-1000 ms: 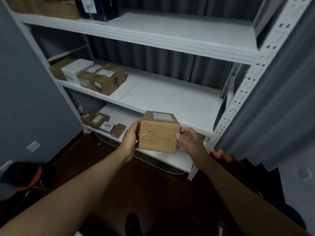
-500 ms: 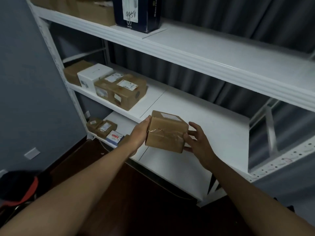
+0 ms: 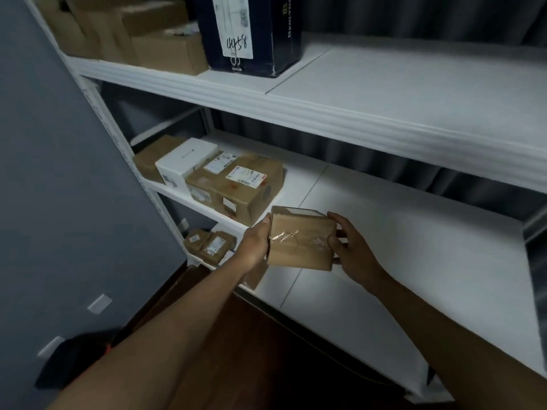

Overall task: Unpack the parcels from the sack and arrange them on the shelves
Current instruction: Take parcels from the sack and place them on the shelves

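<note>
the small brown parcel (image 3: pixel 300 239) has come forward from in front of the rack to low centre frame, over the middle shelf (image 3: pixel 399 247). left hand (image 3: pixel 256 242) and right hand (image 3: pixel 350 250) clamp its sides, beside the taped box (image 3: pixel 236 189); setting it down looks next.

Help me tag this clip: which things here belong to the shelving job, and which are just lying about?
Job:
held box, gripped by left hand and right hand
middle shelf
labelled boxes already shelved
dark box on top shelf

Lying about:
black-and-red item on the floor
wall sockets
</note>
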